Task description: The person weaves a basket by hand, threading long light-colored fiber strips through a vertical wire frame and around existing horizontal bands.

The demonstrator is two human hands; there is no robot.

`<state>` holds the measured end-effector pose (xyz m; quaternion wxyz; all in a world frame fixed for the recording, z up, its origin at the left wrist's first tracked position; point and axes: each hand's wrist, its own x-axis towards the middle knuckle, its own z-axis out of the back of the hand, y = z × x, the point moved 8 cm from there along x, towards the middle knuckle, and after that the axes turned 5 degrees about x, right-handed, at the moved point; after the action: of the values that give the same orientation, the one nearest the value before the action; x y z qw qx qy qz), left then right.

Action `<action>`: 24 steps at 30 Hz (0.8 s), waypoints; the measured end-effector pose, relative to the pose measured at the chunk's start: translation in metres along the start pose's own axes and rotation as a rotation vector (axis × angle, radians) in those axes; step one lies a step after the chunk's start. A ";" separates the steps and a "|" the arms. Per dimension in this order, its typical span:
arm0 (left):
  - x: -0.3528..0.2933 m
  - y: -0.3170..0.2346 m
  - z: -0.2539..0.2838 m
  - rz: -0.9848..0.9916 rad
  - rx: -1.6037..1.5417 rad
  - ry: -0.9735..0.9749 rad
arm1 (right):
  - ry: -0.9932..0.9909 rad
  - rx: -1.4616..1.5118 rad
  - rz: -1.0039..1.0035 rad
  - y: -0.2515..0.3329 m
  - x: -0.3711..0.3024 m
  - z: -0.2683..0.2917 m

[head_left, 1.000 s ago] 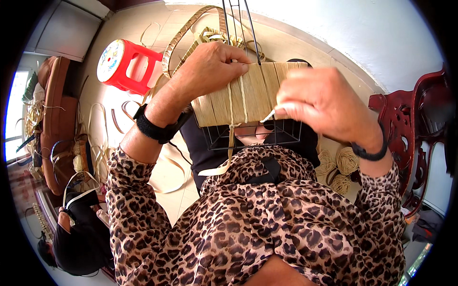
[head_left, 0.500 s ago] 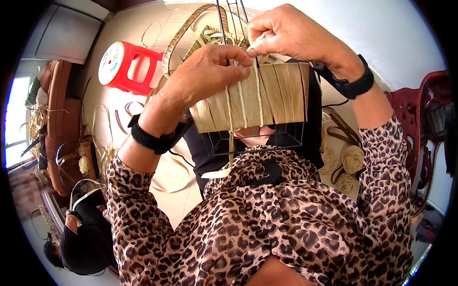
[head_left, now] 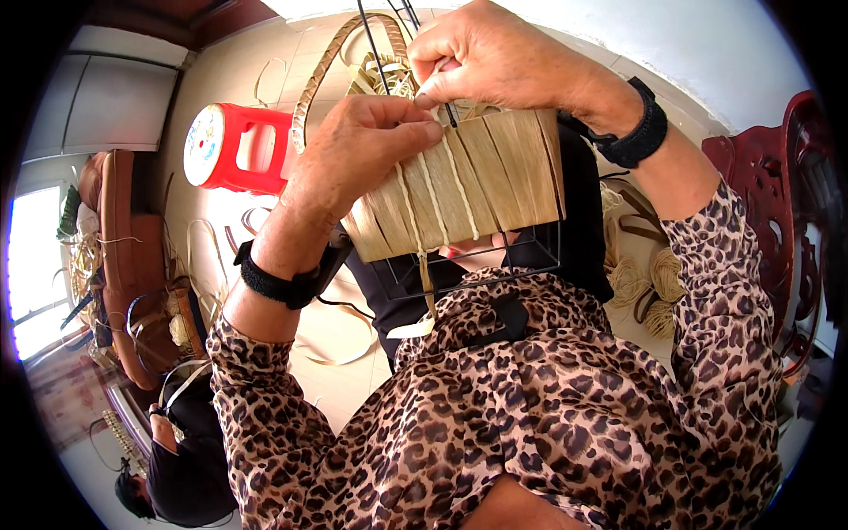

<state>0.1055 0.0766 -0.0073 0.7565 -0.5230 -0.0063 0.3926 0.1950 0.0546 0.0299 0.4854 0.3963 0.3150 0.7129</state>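
Observation:
On my lap rests a black wire frame [head_left: 539,261] with its side wrapped in wide tan, straw-like strips [head_left: 503,159]. Several cream cords [head_left: 430,190] run over the strips toward my fingers. My left hand [head_left: 367,146] lies at the top edge of the wrapped side, thumb and forefinger pressed together; what is between them is hidden. Just above it, my right hand [head_left: 495,66] is closed, with thumb and fingertips pinching a cream cord beside the upright wires. A flat tan strip [head_left: 424,274] hangs from the lower edge, its pale end on my clothing.
A red plastic stool [head_left: 256,150] stands on the floor at the left. Beyond the frame is a braided handle [head_left: 340,57] with loose strips. Balls of cord [head_left: 662,274] lie at the right, near a dark red carved chair [head_left: 760,185]. Another person [head_left: 185,450] sits at lower left.
Both hands and the wire frame have shifted left in the picture, and the wrapped side is tilted more. My hands stay close together at its top edge, fingers still pinched.

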 end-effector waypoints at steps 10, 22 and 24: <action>0.010 0.009 0.002 -0.028 -0.033 -0.094 | -0.069 0.020 -0.004 -0.005 -0.001 -0.002; 0.010 0.009 0.005 0.072 0.004 -0.071 | 0.046 -0.161 -0.155 -0.013 0.006 -0.012; 0.010 0.009 0.006 0.075 0.019 -0.070 | 0.007 -0.151 -0.060 0.000 0.004 -0.007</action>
<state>0.1047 0.0881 -0.0154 0.7455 -0.5017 -0.0096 0.4386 0.1880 0.0584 0.0276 0.5340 0.3463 0.2737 0.7211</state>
